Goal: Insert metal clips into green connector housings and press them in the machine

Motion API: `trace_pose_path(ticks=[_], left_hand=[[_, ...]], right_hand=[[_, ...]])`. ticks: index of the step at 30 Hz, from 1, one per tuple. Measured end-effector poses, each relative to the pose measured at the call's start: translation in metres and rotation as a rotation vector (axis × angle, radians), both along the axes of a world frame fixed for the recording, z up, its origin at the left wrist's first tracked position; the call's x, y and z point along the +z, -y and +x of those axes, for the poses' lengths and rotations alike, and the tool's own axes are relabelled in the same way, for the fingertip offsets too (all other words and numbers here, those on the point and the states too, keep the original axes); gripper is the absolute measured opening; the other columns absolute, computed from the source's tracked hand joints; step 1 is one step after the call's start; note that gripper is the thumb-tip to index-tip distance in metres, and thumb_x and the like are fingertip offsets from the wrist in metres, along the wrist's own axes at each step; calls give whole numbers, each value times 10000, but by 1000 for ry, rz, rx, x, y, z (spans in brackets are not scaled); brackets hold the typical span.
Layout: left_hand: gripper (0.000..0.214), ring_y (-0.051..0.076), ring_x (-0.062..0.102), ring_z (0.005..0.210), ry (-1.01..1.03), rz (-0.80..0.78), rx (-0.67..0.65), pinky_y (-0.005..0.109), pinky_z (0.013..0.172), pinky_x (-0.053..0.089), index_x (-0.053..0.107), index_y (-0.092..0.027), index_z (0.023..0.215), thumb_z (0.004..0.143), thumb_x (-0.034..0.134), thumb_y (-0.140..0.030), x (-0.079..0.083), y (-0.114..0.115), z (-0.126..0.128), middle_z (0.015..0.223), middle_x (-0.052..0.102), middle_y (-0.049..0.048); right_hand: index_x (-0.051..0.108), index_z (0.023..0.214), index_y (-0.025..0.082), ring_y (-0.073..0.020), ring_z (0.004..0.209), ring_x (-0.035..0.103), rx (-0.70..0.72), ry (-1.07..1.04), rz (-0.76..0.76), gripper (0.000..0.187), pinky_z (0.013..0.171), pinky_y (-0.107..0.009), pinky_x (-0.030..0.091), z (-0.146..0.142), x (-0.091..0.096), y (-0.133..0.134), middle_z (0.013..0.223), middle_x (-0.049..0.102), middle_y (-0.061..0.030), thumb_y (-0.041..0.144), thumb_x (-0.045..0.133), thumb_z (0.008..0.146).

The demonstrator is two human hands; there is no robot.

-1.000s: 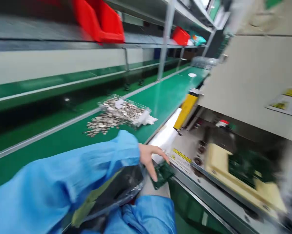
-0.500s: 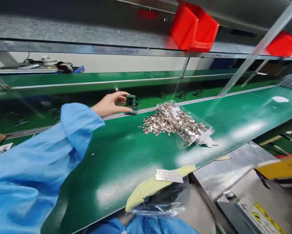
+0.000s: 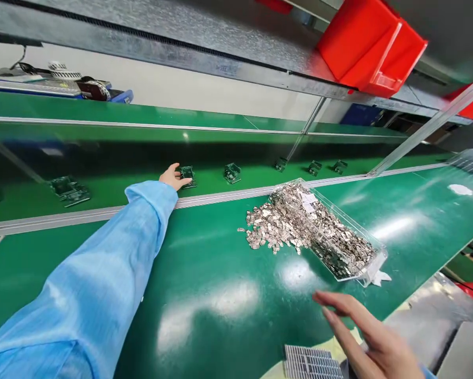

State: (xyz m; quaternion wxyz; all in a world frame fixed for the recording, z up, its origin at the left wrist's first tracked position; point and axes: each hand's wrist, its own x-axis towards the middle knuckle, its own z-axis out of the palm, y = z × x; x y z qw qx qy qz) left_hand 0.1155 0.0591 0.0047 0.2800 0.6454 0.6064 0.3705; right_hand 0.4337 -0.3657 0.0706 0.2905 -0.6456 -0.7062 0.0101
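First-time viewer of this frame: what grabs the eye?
Most likely the small metal pieces, heaped in a clear tray and spread onto the green worktop. Next, the big red bin on the upper-right shelf. Then the left hand, at a circuit board beyond the metal rail.

Single head-worn view, facing forward and down over the green bench.
The camera sat on the wearer's head, above the near side of the bench, and faced across it with a sideways tilt, so that the bench's edges ran aslant. The left sleeve entered at the lower left and led to the left hand at middle distance. The right hand lay closest to the lens, cropped at the lower right. A metal shelf crossed the top, where the frame cut off a red bin; the bench receded toward the right.
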Motion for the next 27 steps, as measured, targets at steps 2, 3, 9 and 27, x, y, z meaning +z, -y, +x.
trace_pose_path(ticks=[2, 3, 9, 27], left_hand=[[927, 300, 600, 1146, 49, 48, 21, 387, 926, 502, 363, -152, 1392, 608, 803, -380, -5, 10, -10, 1321, 550, 205], [871, 285, 589, 1162, 64, 83, 48, 374, 927, 506, 374, -167, 1379, 641, 780, -386, -6, 20, -21, 1333, 541, 187], [455, 225, 596, 1095, -10, 255, 442, 350, 899, 530, 465, -152, 1175, 787, 615, -336, -16, 96, -142, 1188, 567, 125], [933, 372, 543, 1183, -183, 5, 511, 452, 1056, 397, 426, -134, 1345, 540, 830, -375, -6, 76, -240, 1327, 495, 184]], right_hand=[[629, 1128, 225, -190, 933, 675, 122, 117, 0, 248, 801, -259, 561, -15, 4, -48, 1054, 709, -49, 268, 465, 946], [629, 1142, 201, -203, 972, 661, 182, 186, 5, 275, 846, -298, 550, -22, 2, -73, 1071, 707, -64, 236, 431, 954], [632, 1188, 104, -301, 1120, 589, 246, 705, -162, 362, 863, -435, 515, -63, -42, -186, 1216, 641, -153, 62, 445, 882], [687, 953, 160, -180, 713, 667, 196, 513, -372, 311, 650, -256, 497, -90, -43, -205, 839, 682, -68, 4, 476, 785]])
